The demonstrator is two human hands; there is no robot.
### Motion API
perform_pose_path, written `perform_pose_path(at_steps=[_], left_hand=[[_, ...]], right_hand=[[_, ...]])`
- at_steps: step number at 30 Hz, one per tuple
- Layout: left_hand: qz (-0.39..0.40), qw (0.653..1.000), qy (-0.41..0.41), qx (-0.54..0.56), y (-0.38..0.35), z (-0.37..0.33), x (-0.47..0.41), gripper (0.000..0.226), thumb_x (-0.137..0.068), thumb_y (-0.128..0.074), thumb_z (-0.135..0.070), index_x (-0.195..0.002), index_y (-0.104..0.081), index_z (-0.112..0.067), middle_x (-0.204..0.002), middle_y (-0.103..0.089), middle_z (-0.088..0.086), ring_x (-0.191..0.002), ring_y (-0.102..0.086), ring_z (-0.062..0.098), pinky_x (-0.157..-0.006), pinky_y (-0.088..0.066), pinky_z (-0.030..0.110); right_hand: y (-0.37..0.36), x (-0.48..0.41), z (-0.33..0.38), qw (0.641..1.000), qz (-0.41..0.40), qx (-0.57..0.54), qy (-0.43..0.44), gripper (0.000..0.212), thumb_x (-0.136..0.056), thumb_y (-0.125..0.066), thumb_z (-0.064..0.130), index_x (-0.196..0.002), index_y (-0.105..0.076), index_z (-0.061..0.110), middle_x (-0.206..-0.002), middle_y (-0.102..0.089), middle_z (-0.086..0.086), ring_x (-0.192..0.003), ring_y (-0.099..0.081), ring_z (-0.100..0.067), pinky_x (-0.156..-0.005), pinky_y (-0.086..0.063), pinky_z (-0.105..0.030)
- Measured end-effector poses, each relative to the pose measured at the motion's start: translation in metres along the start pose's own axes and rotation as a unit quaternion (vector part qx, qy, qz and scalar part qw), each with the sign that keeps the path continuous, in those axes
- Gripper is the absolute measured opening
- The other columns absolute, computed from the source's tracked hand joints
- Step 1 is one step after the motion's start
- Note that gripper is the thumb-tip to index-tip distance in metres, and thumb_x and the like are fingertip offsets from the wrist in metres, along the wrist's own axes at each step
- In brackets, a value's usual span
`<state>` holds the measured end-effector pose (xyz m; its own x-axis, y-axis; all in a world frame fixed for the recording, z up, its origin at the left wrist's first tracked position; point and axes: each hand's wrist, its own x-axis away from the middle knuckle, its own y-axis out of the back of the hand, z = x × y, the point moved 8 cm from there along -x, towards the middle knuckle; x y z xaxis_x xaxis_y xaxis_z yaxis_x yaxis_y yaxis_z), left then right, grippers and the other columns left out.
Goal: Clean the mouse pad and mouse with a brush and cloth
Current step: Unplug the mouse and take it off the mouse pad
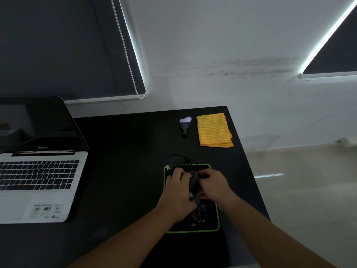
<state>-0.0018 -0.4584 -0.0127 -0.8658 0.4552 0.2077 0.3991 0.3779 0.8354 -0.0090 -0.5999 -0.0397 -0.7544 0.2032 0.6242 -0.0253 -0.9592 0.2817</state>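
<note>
A black mouse pad [216, 219] with a green border lies on the dark desk. Over it, my left hand [178, 187] and my right hand [213, 185] are both closed around a black wired mouse [194, 179], which is mostly hidden between my fingers. Its black cable [178, 157] loops off the pad's far edge. A small brush [185, 125] with white bristles and a black handle lies farther back. A folded yellow cloth [214, 130] lies to the right of the brush.
An open laptop [36, 180] sits at the left of the black desk [119, 144]. The desk's right edge runs close beside the pad and cloth, with pale floor [309, 190] beyond. A wall and window blinds stand behind.
</note>
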Motion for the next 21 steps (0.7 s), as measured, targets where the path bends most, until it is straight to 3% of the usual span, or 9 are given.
perform_pose_path(at_steps=[3,5,7,9,11,14,16,19,21], left_hand=[[-0.034,0.999,0.001,0.005,0.024,0.011,0.000,0.065,-0.079,-0.075,-0.036,-0.136,-0.045,-0.022,-0.137,-0.026,-0.004,-0.116,-0.039,0.022,-0.090,-0.053,0.039],[-0.063,0.998,0.015,0.003,0.041,0.027,0.002,0.062,-0.079,-0.074,-0.033,-0.133,-0.046,-0.023,-0.136,-0.028,-0.005,-0.114,-0.039,0.022,-0.090,-0.052,0.036],[-0.091,0.995,0.039,0.011,0.055,0.047,0.006,0.057,-0.078,-0.075,-0.029,-0.128,-0.050,-0.023,-0.132,-0.031,-0.006,-0.110,-0.040,0.021,-0.088,-0.046,0.032],[-0.110,0.991,0.065,0.028,0.062,0.069,0.011,0.053,-0.077,-0.076,-0.025,-0.124,-0.053,-0.022,-0.128,-0.033,-0.007,-0.109,-0.041,0.021,-0.088,-0.042,0.029],[-0.124,0.987,0.093,0.040,0.063,0.090,0.018,0.053,-0.079,-0.077,-0.023,-0.126,-0.053,-0.020,-0.130,-0.033,-0.008,-0.112,-0.041,0.019,-0.089,-0.041,0.027],[-0.145,0.979,0.139,0.036,0.061,0.116,0.030,0.063,-0.080,-0.080,-0.026,-0.136,-0.051,-0.017,-0.136,-0.033,-0.006,-0.117,-0.040,0.018,-0.091,-0.043,0.028],[-0.145,0.976,0.161,0.034,0.055,0.127,0.038,0.068,-0.081,-0.080,-0.027,-0.140,-0.048,-0.016,-0.140,-0.031,-0.005,-0.120,-0.039,0.019,-0.094,-0.044,0.030],[-0.145,0.976,0.159,0.033,0.047,0.131,0.048,0.070,-0.081,-0.082,-0.028,-0.141,-0.048,-0.015,-0.140,-0.031,-0.005,-0.122,-0.039,0.019,-0.095,-0.046,0.031],[-0.146,0.977,0.149,0.035,0.043,0.129,0.051,0.070,-0.081,-0.083,-0.028,-0.140,-0.049,-0.015,-0.139,-0.031,-0.004,-0.122,-0.040,0.019,-0.095,-0.046,0.030]], right_hand=[[-0.010,-0.002,0.014,0.999,0.012,-0.033,0.036,0.030,-0.093,-0.058,0.002,-0.114,-0.071,0.019,-0.094,-0.076,-0.015,-0.081,-0.076,-0.035,-0.075,-0.063,-0.057],[-0.022,0.000,0.023,0.996,0.028,-0.065,0.045,0.039,-0.095,-0.058,-0.002,-0.129,-0.061,0.016,-0.102,-0.072,-0.024,-0.084,-0.074,-0.037,-0.078,-0.062,-0.054],[-0.034,0.001,0.027,0.996,0.048,-0.055,0.048,0.048,-0.097,-0.056,-0.003,-0.138,-0.050,0.020,-0.098,-0.068,-0.029,-0.075,-0.070,-0.034,-0.071,-0.062,-0.045],[-0.044,0.001,0.024,0.997,0.066,-0.009,0.044,0.050,-0.098,-0.054,-0.002,-0.144,-0.043,0.015,-0.083,-0.065,-0.021,-0.065,-0.065,-0.026,-0.057,-0.056,-0.031],[-0.045,-0.002,0.014,0.997,0.054,0.033,0.034,0.048,-0.097,-0.057,0.004,-0.141,-0.043,0.017,-0.080,-0.064,-0.013,-0.063,-0.062,-0.023,-0.053,-0.050,-0.029],[-0.040,-0.004,-0.001,0.996,0.034,0.080,0.029,0.040,-0.094,-0.058,0.008,-0.133,-0.051,0.017,-0.088,-0.065,-0.010,-0.070,-0.063,-0.031,-0.064,-0.052,-0.041],[-0.036,-0.002,-0.005,0.995,0.029,0.090,0.030,0.031,-0.096,-0.057,0.007,-0.125,-0.055,0.019,-0.089,-0.064,-0.009,-0.072,-0.063,-0.031,-0.063,-0.053,-0.042],[-0.024,-0.001,-0.006,0.991,-0.014,0.129,0.035,0.022,-0.094,-0.056,0.012,-0.114,-0.061,0.020,-0.090,-0.069,-0.009,-0.079,-0.070,-0.029,-0.072,-0.060,-0.044],[-0.020,-0.003,-0.007,0.992,-0.016,0.124,0.029,0.022,-0.094,-0.058,0.011,-0.114,-0.062,0.018,-0.089,-0.071,-0.016,-0.072,-0.068,-0.029,-0.064,-0.058,-0.044]])
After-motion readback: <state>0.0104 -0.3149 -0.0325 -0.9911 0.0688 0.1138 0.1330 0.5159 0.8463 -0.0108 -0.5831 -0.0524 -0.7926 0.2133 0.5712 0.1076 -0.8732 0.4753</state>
